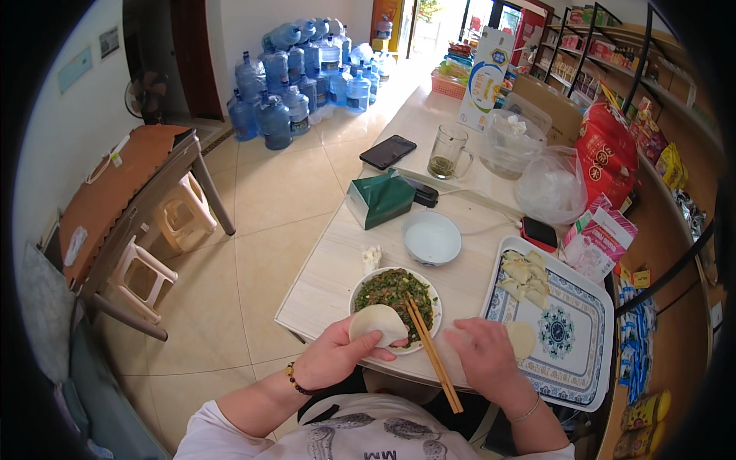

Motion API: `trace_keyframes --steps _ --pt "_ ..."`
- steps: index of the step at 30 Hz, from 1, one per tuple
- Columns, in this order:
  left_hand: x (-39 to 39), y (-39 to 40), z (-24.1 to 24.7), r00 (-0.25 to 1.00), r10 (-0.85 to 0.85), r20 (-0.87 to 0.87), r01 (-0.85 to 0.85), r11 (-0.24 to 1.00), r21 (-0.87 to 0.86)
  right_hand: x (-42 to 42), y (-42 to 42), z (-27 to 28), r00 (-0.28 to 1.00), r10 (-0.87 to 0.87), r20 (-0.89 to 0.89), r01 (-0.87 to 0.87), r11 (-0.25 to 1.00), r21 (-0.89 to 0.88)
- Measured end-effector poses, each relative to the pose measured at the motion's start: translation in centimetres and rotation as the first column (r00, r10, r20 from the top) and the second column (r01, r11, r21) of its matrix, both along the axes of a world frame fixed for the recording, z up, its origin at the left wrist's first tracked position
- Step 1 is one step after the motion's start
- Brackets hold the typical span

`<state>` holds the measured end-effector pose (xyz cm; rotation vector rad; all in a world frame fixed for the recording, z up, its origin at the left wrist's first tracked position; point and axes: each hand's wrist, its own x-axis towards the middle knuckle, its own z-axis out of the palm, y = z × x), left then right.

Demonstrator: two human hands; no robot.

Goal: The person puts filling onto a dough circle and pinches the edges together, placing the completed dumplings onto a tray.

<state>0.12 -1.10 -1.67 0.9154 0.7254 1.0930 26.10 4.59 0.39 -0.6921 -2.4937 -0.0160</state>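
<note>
A round dumpling wrapper [375,323] rests on the fingers of my left hand [339,346], its thumb pressing the near edge. Just beyond it sits a white plate [438,313] heaped with chopped green filling [391,290]. Two wooden chopsticks [434,359] lean on the plate, tips in the filling, thick ends over the table's near edge. My right hand [486,352], slightly blurred, hovers between the chopsticks and a patterned tray [581,368], fingers apart and holding nothing. On that tray lie several folded dumplings [526,276] and a flat wrapper [520,340], partly hidden by my right hand.
Beyond the plate are a pale bowl [431,238], a green tissue pack [380,198], a phone [388,152] and a glass mug [447,152]. Plastic bags [552,184] and a red rice bag [606,152] stand right. Water jugs [299,86] are piled at the back.
</note>
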Motion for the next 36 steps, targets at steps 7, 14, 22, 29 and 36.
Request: trace_keyframes --steps 7,14,22,29,36 --pt "2.1 0.7 1.2 0.958 -0.234 -0.165 0.241 0.97 0.028 -4.3 0.4 3.0 0.952 0.051 -0.302 -0.219 0.802 -0.556" --pt "-0.2 -0.9 -1.0 0.909 -0.123 0.399 0.251 0.925 -0.287 -5.5 1.5 3.7 0.936 -0.067 -0.345 -0.138 0.833 -0.536" --pt "0.1 -2.2 0.2 0.806 0.154 0.572 0.087 0.924 -0.371 -4.0 -1.4 2.7 0.965 0.252 -0.077 -0.258 0.962 -0.085" --pt "-1.4 -3.2 -2.3 0.959 0.072 0.273 -0.041 0.992 -0.116 0.8 0.2 -0.8 0.94 0.062 0.336 -0.09 0.993 0.07" --pt "-1.8 -3.6 -3.3 0.948 0.155 0.277 -0.092 0.969 -0.228 -1.7 0.5 -2.3 0.952 0.291 0.094 -0.295 0.955 0.027"
